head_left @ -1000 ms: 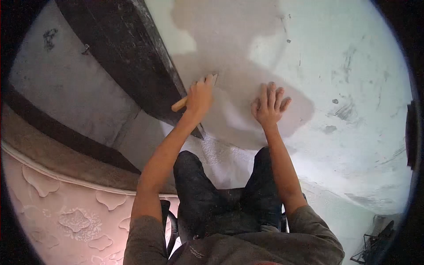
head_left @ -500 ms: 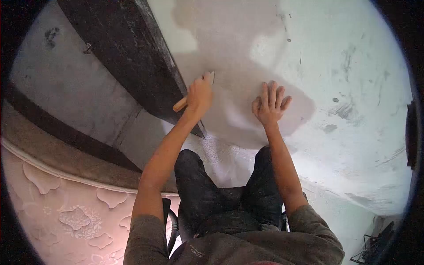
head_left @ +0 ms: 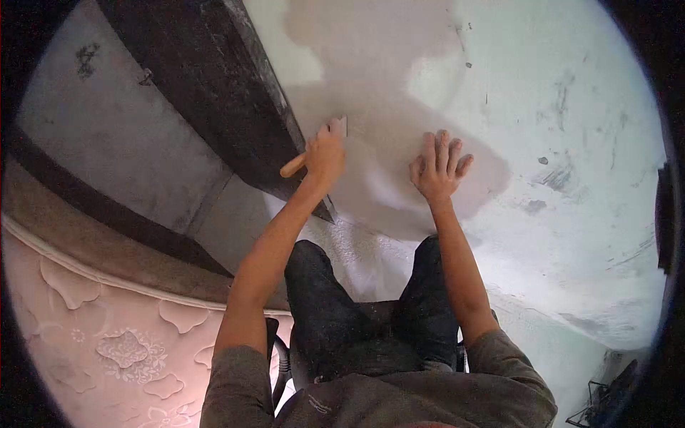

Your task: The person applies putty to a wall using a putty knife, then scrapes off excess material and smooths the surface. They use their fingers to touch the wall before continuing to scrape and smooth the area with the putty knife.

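Observation:
Fingers wrapped round it, my left hand [head_left: 325, 158] holds a scraper with a wooden handle [head_left: 292, 166]. The handle sticks out to the left of the hand, and the thin metal blade [head_left: 344, 126] shows at the fingertips, against the wall. My right hand [head_left: 438, 170] lies with its fingers spread on the wall, holding nothing. Both hands are over a greyish, darker patch [head_left: 371, 128] on the pale wall [head_left: 521, 107].
A dark wooden frame [head_left: 207, 85] stands close left of my left hand. At the lower left lies a pink patterned mattress [head_left: 135, 349]. My legs and a chair are below the hands. A dark wire-like object [head_left: 606, 396] is at the lower right.
My left hand has shifted very slightly, and the blade has turned a little so that more of its face shows. My right hand stays nearly in place, fingers still spread.

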### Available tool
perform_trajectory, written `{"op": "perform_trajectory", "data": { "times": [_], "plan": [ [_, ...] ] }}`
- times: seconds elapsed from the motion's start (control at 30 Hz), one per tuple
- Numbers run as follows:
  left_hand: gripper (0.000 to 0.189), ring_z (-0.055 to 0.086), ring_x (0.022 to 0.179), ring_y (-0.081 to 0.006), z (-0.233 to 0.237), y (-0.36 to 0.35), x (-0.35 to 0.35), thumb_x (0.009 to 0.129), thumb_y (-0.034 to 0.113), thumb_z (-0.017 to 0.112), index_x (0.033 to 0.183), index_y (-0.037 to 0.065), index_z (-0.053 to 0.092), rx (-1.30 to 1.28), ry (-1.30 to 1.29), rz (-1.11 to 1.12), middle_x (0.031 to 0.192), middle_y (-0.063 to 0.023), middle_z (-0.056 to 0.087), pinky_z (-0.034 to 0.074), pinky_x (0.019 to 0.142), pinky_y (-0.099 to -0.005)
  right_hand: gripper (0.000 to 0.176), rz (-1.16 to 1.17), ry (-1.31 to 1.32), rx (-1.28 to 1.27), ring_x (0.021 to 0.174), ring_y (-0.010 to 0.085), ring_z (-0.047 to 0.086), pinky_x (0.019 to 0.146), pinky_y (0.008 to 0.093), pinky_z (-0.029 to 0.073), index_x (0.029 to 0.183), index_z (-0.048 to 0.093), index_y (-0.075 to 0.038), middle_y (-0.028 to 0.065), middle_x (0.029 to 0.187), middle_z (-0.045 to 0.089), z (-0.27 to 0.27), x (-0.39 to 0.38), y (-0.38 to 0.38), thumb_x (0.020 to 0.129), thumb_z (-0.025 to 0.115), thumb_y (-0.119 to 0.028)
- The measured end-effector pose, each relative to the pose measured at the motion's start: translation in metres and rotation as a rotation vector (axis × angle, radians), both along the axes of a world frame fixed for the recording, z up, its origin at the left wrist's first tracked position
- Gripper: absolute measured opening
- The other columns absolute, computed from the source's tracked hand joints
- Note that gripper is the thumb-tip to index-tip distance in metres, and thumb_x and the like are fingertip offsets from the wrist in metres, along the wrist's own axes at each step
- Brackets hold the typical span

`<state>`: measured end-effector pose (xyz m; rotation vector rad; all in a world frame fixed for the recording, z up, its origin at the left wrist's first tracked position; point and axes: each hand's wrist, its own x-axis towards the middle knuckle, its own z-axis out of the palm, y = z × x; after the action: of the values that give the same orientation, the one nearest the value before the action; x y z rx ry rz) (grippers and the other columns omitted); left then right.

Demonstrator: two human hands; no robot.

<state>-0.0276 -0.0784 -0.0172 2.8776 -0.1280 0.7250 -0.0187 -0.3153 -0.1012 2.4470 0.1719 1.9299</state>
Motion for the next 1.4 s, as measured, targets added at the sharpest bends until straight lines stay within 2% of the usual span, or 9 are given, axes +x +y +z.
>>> {"op": "perform_trajectory", "data": {
  "times": [0.3,0.5,0.83,1.03,1.1,1.13,1.2,1.27,1.4],
  "plan": [
    [0.043,0.063,0.088,-0.0414,0.027,0.001,-0.003,0.078,0.009,0.063,0.117,-0.001,0.047,-0.077,0.046,-0.005,0.097,-0.0237,0.061,0.05,0.077,-0.0491,0.057,0.08,0.013,-0.004,0.137,0.0328,0.029,0.113,0.054,0.006,0.131,0.054,-0.015,0.0098,0.144,0.041,0.004,-0.004,-0.001,0.075,0.056,-0.028],
    [0.044,0.064,0.087,-0.0407,-0.048,0.013,0.018,0.08,0.009,0.061,0.12,0.001,0.046,0.043,0.215,0.024,0.089,-0.0235,0.063,0.05,0.076,-0.0502,0.058,0.042,-0.006,-0.017,0.136,0.0332,0.031,0.113,0.0544,0.006,0.131,0.054,-0.015,0.0099,0.143,0.041,0.004,-0.003,-0.001,0.075,0.054,-0.03],
    [0.035,0.063,0.082,-0.0432,-0.013,0.017,-0.024,0.08,0.006,0.06,0.114,0.001,0.053,-0.222,-0.034,-0.031,0.088,-0.0247,0.064,0.05,0.071,-0.0496,0.058,0.032,0.019,-0.03,0.139,0.0327,0.024,0.112,0.0558,0.006,0.132,0.052,-0.015,0.0101,0.145,0.039,0.001,-0.002,-0.001,0.075,0.052,-0.028],
    [0.027,0.067,0.075,-0.0277,0.001,0.015,-0.061,0.081,0.011,0.066,0.105,-0.002,0.06,-0.693,0.092,-0.174,0.082,-0.0171,0.067,0.051,0.066,-0.0368,0.061,0.035,0.035,-0.055,0.14,0.033,0.021,0.112,0.0559,0.004,0.135,0.049,-0.013,0.0106,0.147,0.035,-0.001,-0.004,-0.001,0.077,0.053,-0.029],
    [0.022,0.064,0.073,-0.0148,-0.009,0.025,-0.06,0.084,0.013,0.067,0.1,-0.002,0.063,-1.19,0.228,-0.27,0.084,-0.0076,0.067,0.05,0.064,-0.0286,0.062,0.075,0.124,0.015,0.138,0.0326,0.026,0.11,0.0608,0.007,0.137,0.046,-0.016,0.0066,0.147,0.037,-0.002,-0.006,0.0,0.078,0.054,-0.033],
    [0.022,0.064,0.073,-0.0148,-0.008,0.026,-0.065,0.084,0.013,0.067,0.1,-0.002,0.063,-1.193,0.212,-0.28,0.084,-0.0076,0.067,0.05,0.064,-0.0286,0.062,0.075,0.107,0.009,0.138,0.0326,0.026,0.11,0.0608,0.007,0.137,0.046,-0.016,0.0066,0.147,0.037,0.007,-0.016,0.002,0.078,0.054,-0.033],
    [0.021,0.06,0.075,-0.0092,-0.011,0.023,-0.087,0.086,0.011,0.065,0.103,-0.001,0.062,-1.392,0.267,-0.286,0.09,-0.0024,0.066,0.049,0.063,-0.0246,0.066,0.227,0.442,0.138,0.14,0.0354,0.021,0.112,0.0578,0.005,0.139,0.041,-0.009,0.014,0.149,0.031,0.02,-0.046,0.009,0.077,0.057,-0.022],
    [0.026,0.062,0.088,-0.0128,-0.064,0.028,-0.091,0.086,0.011,0.065,0.111,0.004,0.058,-1.52,0.341,-0.233,0.099,-0.0043,0.064,0.053,0.072,-0.0267,0.066,0.61,0.329,0.358,0.139,0.0369,0.023,0.112,0.0541,0.013,0.139,0.039,-0.004,0.0151,0.147,0.033,0.021,-0.077,0.027,0.077,0.057,-0.018],
    [0.027,0.061,0.089,-0.0135,-0.096,0.0,-0.137,0.087,0.014,0.065,0.111,0.005,0.057,-1.938,0.329,-0.166,0.103,-0.0033,0.063,0.051,0.072,-0.0263,0.048,1.048,0.95,0.385,0.11,0.0353,0.055,0.094,0.0435,0.042,0.13,0.044,-0.001,0.0252,0.117,0.057,-0.035,-0.119,0.044,0.085,0.054,-0.016]
  ]
}}
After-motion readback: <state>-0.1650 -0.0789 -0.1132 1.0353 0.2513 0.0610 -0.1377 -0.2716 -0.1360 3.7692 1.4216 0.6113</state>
